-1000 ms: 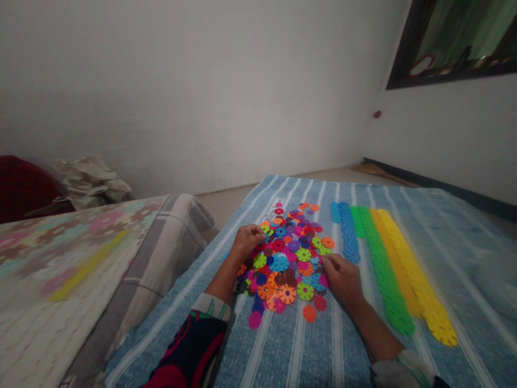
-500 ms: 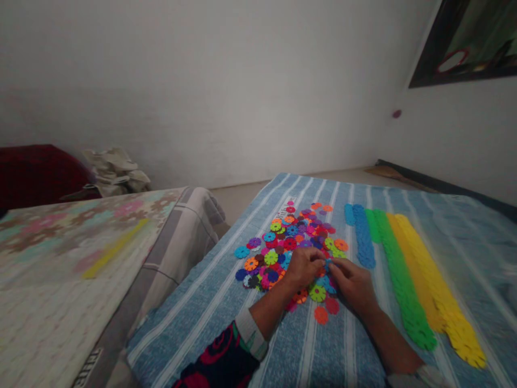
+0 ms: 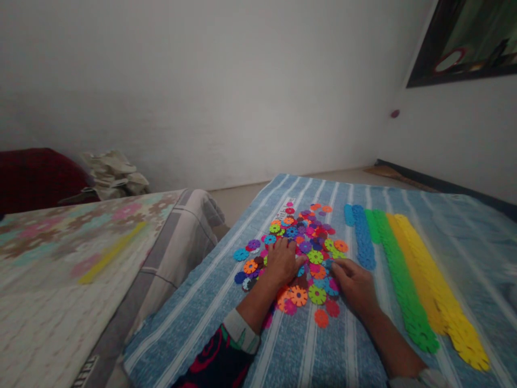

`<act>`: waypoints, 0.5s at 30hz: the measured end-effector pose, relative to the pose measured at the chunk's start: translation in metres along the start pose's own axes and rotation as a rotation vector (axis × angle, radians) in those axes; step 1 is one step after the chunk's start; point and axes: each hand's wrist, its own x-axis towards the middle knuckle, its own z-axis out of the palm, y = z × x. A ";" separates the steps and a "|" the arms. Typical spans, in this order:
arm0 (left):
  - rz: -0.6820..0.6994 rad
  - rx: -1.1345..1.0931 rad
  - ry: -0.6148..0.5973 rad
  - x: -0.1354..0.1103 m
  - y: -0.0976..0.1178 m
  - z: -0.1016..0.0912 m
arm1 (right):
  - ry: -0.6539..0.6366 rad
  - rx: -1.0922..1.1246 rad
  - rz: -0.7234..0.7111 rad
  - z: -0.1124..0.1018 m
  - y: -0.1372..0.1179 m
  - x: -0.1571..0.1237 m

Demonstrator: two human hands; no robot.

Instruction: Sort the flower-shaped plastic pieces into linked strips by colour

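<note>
Landmark: the mixed pile of notched discs [image 3: 315, 257], heaped on a blue striped cloth [image 3: 319, 358]. Colours noted: orange, lime, light and dark blue, purple, pink, red, brown.

Left hand [image 3: 280, 264]: palm down over the left part of the pile, fingers reaching toward its far side, thumb held out to the right. Grip apart; anything under the palm is hidden from me.

Right hand [image 3: 355, 285]: at the right edge of the pile. Grip together, thumb and fingertips clamped on a blue disc [image 3: 329, 264], which sits just above the pile's right part.

An orange disc [image 3: 321, 318] and a red disc [image 3: 333, 309] lie flat at the pile's near edge.

Right of the pile, sorted rows of overlapping discs, in order outward: short blue row [image 3: 349, 214], long blue row [image 3: 364, 242], short green row [image 3: 372, 225], long green row [image 3: 398, 280], amber row [image 3: 416, 275], yellow row [image 3: 438, 288]. The last reaches nearer the person than the pile does.

Well left of the pile: a floral cover [image 3: 129, 210] bearing a yellow strip [image 3: 115, 252], outline blurred. Beyond the pile, a pale wall [image 3: 250, 97].
</note>
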 end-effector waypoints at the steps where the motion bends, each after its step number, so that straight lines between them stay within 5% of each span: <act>1: 0.025 0.001 -0.004 -0.003 0.003 0.000 | 0.003 0.000 0.000 0.000 0.000 0.000; 7: 0.042 -0.002 -0.003 -0.006 0.014 -0.003 | 0.013 -0.001 -0.003 0.000 -0.002 0.001; 15: 0.001 -0.014 -0.076 0.023 -0.002 -0.010 | -0.003 -0.004 0.016 0.000 -0.002 0.002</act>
